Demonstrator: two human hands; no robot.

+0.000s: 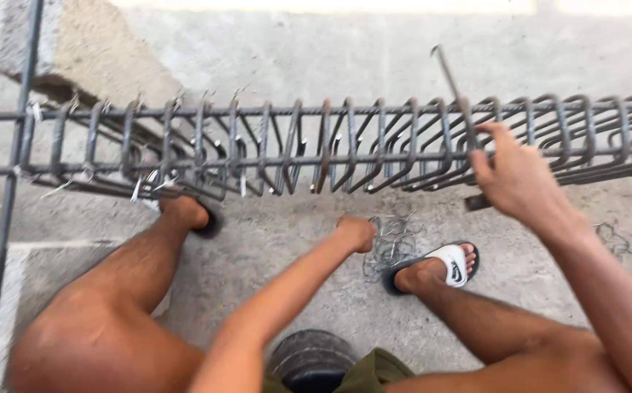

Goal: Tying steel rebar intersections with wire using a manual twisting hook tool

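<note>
Nearest the lens: bare knees either side, dark round seat [312, 358] between the legs on the grey concrete floor [301, 291].

Left hand [357, 231] reaches down, fingers closed into a loose fist at the pile of thin grey tie wire loops [394, 240] lying on the floor just beside the right foot in a black-and-white slide sandal [453, 263]. Can't tell whether it actually has any wire pinched.

Right hand [514, 177] is up at the long horizontal cage of rusty steel rebar with square stirrups [316, 145], gripping a thin metal hooked tying tool [456, 91] whose shaft sticks up past the top bar, tip bent.

Cage spans the full width in front of both feet. Left end carries wire ties already twisted on. Rough concrete block [76, 47] sits behind it, upper left.
</note>
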